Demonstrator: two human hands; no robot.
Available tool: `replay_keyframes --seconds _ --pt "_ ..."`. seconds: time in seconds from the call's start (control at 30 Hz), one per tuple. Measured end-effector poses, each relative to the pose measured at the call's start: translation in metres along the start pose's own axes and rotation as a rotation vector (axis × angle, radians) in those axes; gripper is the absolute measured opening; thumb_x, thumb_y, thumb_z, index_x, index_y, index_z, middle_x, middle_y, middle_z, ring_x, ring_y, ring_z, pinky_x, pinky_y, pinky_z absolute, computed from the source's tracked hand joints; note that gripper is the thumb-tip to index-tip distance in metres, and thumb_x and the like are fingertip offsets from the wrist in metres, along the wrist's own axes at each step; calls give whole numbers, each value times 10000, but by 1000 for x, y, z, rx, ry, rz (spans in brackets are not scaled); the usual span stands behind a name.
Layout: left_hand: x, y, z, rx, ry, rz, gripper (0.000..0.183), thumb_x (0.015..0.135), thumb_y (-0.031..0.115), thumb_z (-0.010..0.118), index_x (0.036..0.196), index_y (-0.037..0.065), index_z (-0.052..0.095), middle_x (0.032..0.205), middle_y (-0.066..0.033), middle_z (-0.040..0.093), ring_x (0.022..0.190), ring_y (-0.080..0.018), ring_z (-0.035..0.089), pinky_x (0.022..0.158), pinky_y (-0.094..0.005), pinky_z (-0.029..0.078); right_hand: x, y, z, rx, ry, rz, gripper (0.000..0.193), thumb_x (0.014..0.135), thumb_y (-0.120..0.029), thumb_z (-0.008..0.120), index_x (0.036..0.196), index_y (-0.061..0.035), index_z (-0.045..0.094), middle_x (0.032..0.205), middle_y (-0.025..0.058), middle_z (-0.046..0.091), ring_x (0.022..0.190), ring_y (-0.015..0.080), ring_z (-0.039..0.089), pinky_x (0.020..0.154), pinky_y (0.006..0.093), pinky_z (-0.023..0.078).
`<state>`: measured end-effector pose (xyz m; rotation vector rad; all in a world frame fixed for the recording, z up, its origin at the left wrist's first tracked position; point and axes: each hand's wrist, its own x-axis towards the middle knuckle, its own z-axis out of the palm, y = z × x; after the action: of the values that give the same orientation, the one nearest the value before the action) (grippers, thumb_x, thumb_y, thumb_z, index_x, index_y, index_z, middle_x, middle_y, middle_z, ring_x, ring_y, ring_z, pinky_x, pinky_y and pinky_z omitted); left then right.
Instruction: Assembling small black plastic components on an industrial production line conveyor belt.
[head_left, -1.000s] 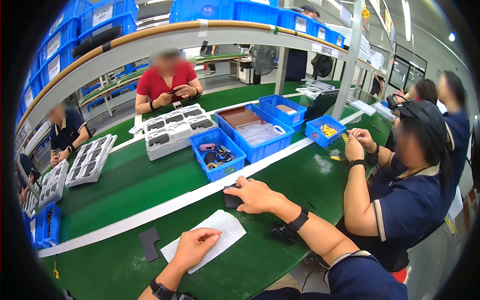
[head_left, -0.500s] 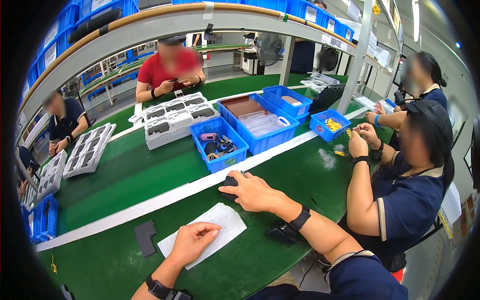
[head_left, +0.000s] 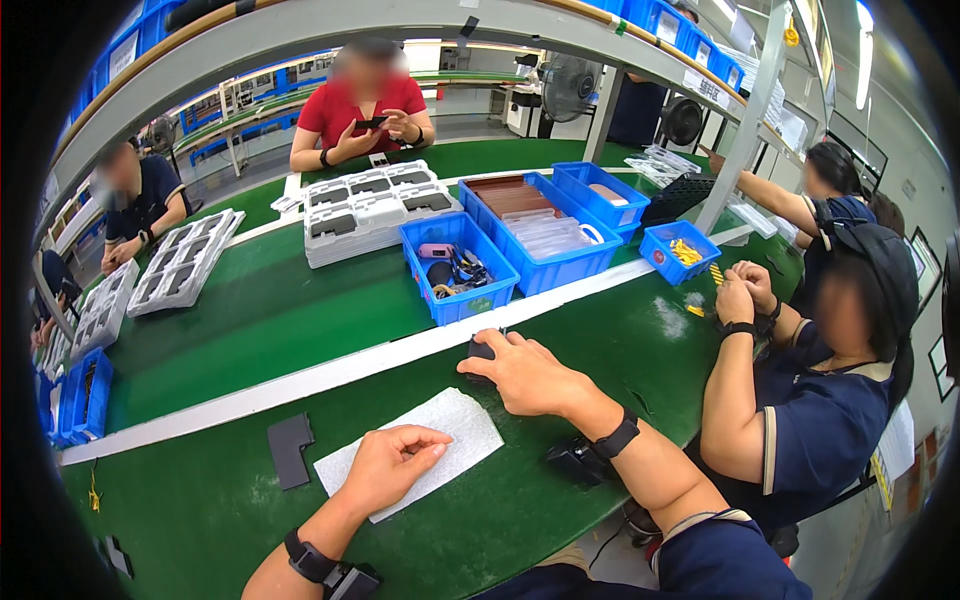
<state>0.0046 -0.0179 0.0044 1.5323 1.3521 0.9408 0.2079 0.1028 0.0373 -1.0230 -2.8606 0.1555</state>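
My right hand (head_left: 528,374) reaches across the green work surface, its fingers wrapped over a small black block-shaped item (head_left: 481,350) beside the white strip. Most of that item is hidden under the fingers, so its kind does not show. My left hand (head_left: 392,466) rests on a white textured sheet (head_left: 470,424), fingers curled and pressed together, with nothing visible in them. Left of the sheet lies a flat dark-grey piece (head_left: 290,450) with a notched corner.
A blue bin (head_left: 480,298) of tools and a larger blue bin (head_left: 560,268) stand beyond the white strip. White trays (head_left: 350,248) are stacked farther back. At right, a co-worker (head_left: 835,410) handles yellow strips near a small blue bin (head_left: 690,272). A dark device (head_left: 580,462) lies by my right wrist.
The view has shifted slightly. My right hand still grips the black item, and my left hand stays on the sheet. The person in red now holds a dark object higher.
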Motion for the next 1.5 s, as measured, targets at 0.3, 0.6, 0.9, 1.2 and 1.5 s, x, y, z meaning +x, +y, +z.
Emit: replay_keyframes --seconds 0.3,0.6,0.9,1.2,1.5 --pt "-1 1 0 -2 -10 0 181 834 156 645 965 40 689 816 -38 677 669 -51 542 626 -220 456 4 5 11 78 123 -26 505 680 10 577 1169 -118 566 1204 188 441 1026 392 503 830 462 454" --pt "0 2 0 9 -8 28 184 833 153 643 971 42 691 784 -6 661 624 -30 478 580 -198 414 6 1 16 98 177 42 465 692 3 568 1146 -98 568 1155 184 464 997 391 518 809 470 461" --pt "0 3 -2 24 -10 24 180 837 157 639 968 44 688 781 -34 661 646 -62 527 608 -225 445 7 -3 15 56 190 100 479 701 -50 667 1163 -109 554 1198 141 460 1025 354 525 834 435 472" --pt "-2 6 -2 34 -21 -22 181 839 163 636 968 48 687 806 -63 674 681 -87 578 646 -245 479 7 2 17 38 172 -66 493 695 27 558 1166 -118 567 1215 152 456 1045 362 491 804 456 450" --pt "3 0 -1 -8 -12 9 181 838 146 635 975 38 683 793 -51 671 666 -76 560 635 -237 473 5 1 8 -7 127 -22 500 722 22 556 1195 -141 554 1254 168 447 1063 368 491 833 440 451"
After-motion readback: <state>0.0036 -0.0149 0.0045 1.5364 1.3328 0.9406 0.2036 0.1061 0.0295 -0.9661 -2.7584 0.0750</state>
